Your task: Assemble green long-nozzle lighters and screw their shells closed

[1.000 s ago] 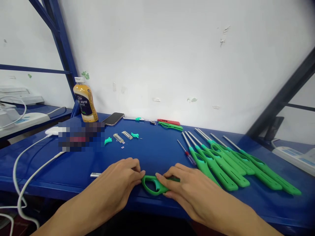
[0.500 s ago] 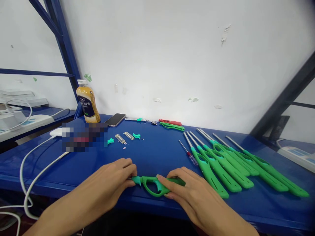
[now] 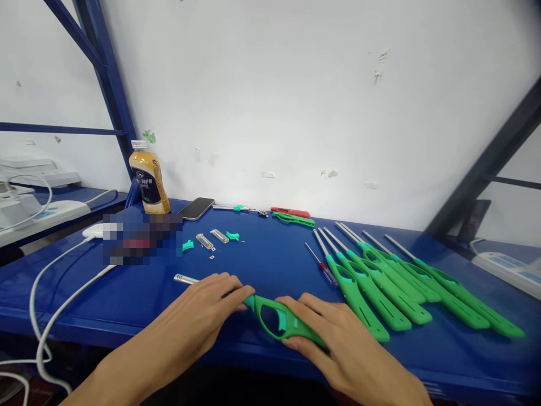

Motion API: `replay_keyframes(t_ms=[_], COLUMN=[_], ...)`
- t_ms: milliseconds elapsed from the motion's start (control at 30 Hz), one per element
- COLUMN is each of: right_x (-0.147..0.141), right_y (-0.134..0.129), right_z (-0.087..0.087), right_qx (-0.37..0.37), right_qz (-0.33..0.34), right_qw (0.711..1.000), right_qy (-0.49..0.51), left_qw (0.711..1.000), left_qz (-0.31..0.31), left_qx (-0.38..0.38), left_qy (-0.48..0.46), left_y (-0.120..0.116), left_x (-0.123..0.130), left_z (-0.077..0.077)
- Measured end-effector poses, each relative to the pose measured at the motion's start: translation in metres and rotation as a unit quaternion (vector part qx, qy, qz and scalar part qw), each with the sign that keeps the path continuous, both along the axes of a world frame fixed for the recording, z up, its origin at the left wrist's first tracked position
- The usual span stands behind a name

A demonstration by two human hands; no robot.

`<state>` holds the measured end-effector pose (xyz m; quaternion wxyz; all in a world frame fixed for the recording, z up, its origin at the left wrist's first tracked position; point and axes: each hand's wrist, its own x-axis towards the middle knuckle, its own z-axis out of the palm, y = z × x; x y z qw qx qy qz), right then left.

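Observation:
A green long-necked gas lighter [image 3: 302, 327] is held between both hands above the table's front edge. My left hand [image 3: 217, 307] is closed round its neck where the teal collar meets the metal tube; the tube's silver tip sticks out to the left. My right hand [image 3: 329, 332] grips the green handle, behind the finger loop and teal trigger. Several similar green lighters [image 3: 393, 299] lie fanned out to the right, tubes pointing away. Between them and my hands lies a small screwdriver [image 3: 325, 270] with a red and clear handle.
Across the blue table [image 3: 257, 254] lie clear fuel tanks [image 3: 205, 241], teal plastic pieces [image 3: 232, 235], metal tubes [image 3: 230, 208], and red [image 3: 291, 212] and green casings [image 3: 293, 219]. Farther left are a phone [image 3: 198, 208], a drink bottle [image 3: 149, 177] and white cables [image 3: 70, 296]. A wall stands behind.
The lighter has turned in my hands, and its silver tube tip now shows left of my left hand. Both hands have shifted slightly right; the left fingers now wrap over the collar.

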<state>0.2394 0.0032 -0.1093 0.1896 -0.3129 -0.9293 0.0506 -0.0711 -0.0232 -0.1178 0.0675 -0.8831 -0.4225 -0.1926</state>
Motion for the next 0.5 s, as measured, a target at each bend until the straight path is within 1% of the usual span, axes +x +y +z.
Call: replay_keyframes(t_ms=[133, 167, 233, 333, 500], right_x=[0.0, 0.001, 0.001, 0.003, 0.006], right_y=[-0.004, -0.005, -0.007, -0.006, -0.003], right_z=[-0.003, -0.004, -0.005, -0.004, 0.003], right_qx=[0.079, 0.09, 0.086, 0.043, -0.044], right_qz=[0.006, 0.007, 0.007, 0.004, -0.007], right_qw=[0.997, 0.996, 0.996, 0.999, 0.998], right_qy=[-0.014, -0.015, -0.01, 0.013, 0.04], left_qw=[0.998, 0.998, 0.996, 0.994, 0.986], left_qz=[-0.031, -0.039, -0.056, -0.068, -0.047], left_qx=[-0.019, -0.01, 0.012, 0.059, 0.15], left_qy=[-0.043, -0.052, -0.061, -0.068, -0.058], left_y=[-0.007, -0.008, -0.009, -0.008, -0.01], left_x=[0.014, 0.017, 0.022, 0.025, 0.03], left_z=[0.022, 0.027, 0.034, 0.034, 0.022])
